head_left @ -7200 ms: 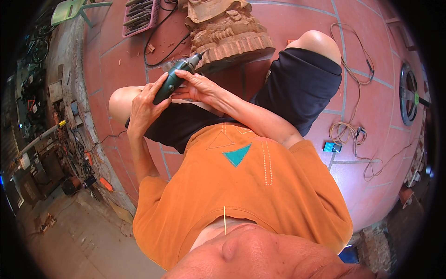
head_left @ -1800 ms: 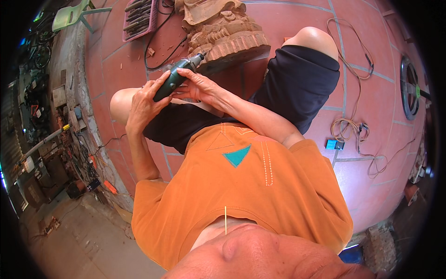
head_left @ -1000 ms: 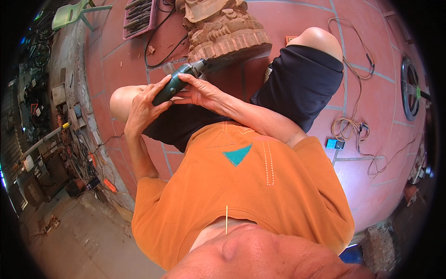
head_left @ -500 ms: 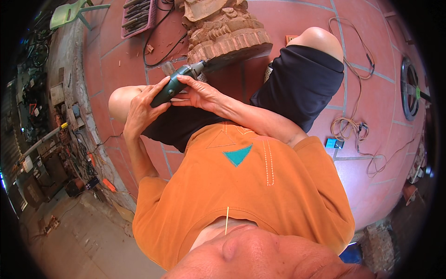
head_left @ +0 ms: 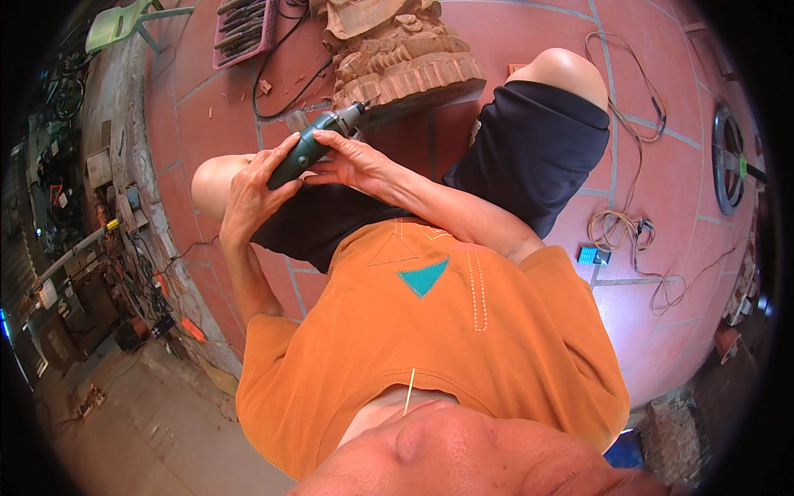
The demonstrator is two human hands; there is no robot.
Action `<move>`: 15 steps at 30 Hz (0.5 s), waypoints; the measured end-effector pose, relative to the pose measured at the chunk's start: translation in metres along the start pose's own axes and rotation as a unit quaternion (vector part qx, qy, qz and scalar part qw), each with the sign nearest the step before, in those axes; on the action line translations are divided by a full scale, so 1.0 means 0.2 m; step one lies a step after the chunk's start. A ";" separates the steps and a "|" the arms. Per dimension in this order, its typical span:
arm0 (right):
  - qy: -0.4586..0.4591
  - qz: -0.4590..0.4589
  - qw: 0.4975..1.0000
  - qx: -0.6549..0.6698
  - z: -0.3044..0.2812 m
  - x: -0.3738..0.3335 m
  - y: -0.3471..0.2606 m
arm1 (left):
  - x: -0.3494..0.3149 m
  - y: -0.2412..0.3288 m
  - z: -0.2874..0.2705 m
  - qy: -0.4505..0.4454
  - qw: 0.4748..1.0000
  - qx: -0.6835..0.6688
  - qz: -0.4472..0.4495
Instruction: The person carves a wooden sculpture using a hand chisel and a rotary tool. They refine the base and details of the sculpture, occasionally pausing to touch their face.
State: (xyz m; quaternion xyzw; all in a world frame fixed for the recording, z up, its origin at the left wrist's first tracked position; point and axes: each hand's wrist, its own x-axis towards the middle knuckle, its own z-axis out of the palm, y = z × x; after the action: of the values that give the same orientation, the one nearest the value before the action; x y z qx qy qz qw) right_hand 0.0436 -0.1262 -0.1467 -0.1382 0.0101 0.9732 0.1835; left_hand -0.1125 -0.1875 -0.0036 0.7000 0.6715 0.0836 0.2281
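Observation:
A dark green handheld rotary grinder (head_left: pixel 299 159) is held between my two hands above my bent left leg. My left hand (head_left: pixel 255 176) wraps its rear part, thumb and fingers closed round the body. My right hand (head_left: pixel 357 164) grips it nearer the front, thumb on top and fingers beneath. A thin dark bit (head_left: pixel 369 102) sticks out of its nose, pointing toward the scalloped base of a brown wood carving (head_left: pixel 409 70). Whether the bit touches the wood I cannot tell. The carving's top runs out of view.
A pink basket (head_left: pixel 269 40) of carving tools stands at the far left beside a black cable (head_left: pixel 258 97). Wood chips lie around. Coiled brown cord (head_left: pixel 616 227), a small blue box (head_left: pixel 594 255) and a dark ring-shaped frame (head_left: pixel 729 157) are at right. A green plastic chair (head_left: pixel 116 29) is far left.
The grinder's nose has shifted slightly up and right, and its thin bit shows more plainly. Both hands keep their hold on the grinder.

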 end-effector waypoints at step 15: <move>-0.019 -0.009 1.000 -0.017 -0.03 0.07 -0.05 | 0.02 -0.01 0.03 0.019 0.999 0.024 -0.016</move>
State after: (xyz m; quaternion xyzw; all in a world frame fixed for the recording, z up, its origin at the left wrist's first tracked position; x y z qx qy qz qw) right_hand 0.0366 -0.1122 -0.1559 -0.1231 -0.0108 0.9739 0.1904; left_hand -0.1104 -0.1846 -0.0111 0.6925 0.6889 0.0768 0.1997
